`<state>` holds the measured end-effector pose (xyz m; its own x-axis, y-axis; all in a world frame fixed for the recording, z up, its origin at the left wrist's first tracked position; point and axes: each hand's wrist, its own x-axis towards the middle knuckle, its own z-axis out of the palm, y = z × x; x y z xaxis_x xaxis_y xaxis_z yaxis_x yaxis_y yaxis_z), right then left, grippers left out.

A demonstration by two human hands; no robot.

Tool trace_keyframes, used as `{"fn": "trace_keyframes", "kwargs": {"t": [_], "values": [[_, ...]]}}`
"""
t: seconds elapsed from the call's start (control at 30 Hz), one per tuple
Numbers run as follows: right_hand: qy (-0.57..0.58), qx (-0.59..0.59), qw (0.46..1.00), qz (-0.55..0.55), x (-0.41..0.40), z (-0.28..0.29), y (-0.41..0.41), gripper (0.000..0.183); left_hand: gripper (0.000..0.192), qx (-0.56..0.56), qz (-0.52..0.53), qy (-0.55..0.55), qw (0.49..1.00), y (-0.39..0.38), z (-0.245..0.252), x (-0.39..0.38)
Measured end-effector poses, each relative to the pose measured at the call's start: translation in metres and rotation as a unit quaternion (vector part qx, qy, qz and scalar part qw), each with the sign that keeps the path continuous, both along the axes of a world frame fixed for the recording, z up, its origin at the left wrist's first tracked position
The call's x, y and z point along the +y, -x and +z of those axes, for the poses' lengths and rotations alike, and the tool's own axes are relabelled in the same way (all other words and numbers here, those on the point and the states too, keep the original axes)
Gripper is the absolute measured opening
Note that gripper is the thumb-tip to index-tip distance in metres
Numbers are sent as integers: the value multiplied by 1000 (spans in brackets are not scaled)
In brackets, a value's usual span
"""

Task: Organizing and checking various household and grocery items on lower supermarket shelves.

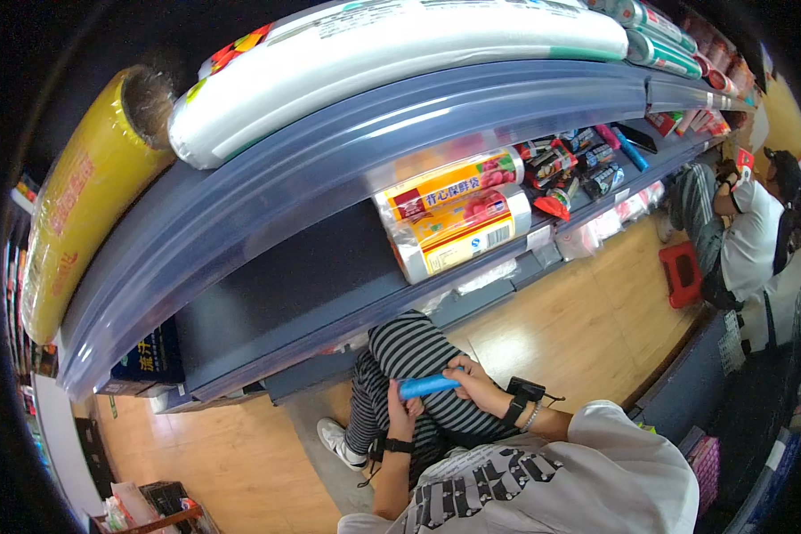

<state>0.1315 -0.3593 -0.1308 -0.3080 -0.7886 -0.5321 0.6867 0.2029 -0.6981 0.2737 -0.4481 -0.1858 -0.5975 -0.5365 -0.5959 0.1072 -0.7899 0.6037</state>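
Both hands are on a small blue roll (430, 386), apparently of plastic film or bags, above the striped trousers of my lap. My left hand (404, 404) grips its left end, with the thumb along that end. At the other end, the fingers of my right hand (470, 384) wrap around the roll. A shelf (294, 294) lies just beyond my knees. On it are two large rolls of food bags (464, 230) in yellow and white wrapping. To their right lies a loose pile of small dark packaged rolls (597, 163), with another blue roll (631, 150) near it.
Overhead, the upper shelf's clear edge strip (387, 110) curves across, carrying a long white roll (400, 63) and a yellow-wrapped roll (93, 200). Another person (751, 240) sits low at the far right near a red stool (681, 274). A filled basket (157, 510) stands at lower left.
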Motion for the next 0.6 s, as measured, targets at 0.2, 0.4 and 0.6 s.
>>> {"fn": "trace_keyframes", "kwargs": {"t": [0.2, 0.4, 0.6], "values": [[-53, 91, 994, 17, 4, -3, -1, 17, 54, -7, 28, -28, 999, 0, 0, 3], [-28, 89, 996, 14, 5, -11, -1, 24, 49, -63, 80, -20, 995, 7, 3, 8], [8, 112, 993, 27, 7, -19, 3, 27, 53, -29, 42, 28, 998, 13, 13, 9]]}}
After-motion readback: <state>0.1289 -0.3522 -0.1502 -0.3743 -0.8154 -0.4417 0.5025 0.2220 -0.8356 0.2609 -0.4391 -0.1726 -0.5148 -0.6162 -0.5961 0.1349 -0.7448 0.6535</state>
